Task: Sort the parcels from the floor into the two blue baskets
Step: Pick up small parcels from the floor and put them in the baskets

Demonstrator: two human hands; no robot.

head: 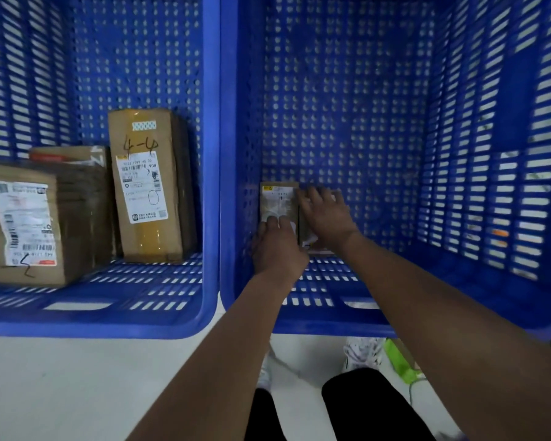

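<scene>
Against right basket (522,316) left wall, left hand (279,248) and right hand (326,216) flat-fingered on small parcels (279,198), floor beyond bare.

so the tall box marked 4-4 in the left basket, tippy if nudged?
Probably a bit: the tall box stands on its narrow end, so a push near the top could topple it. It looks like stiff taped cardboard, so likely rigid to grip. Weight can't be told.
</scene>
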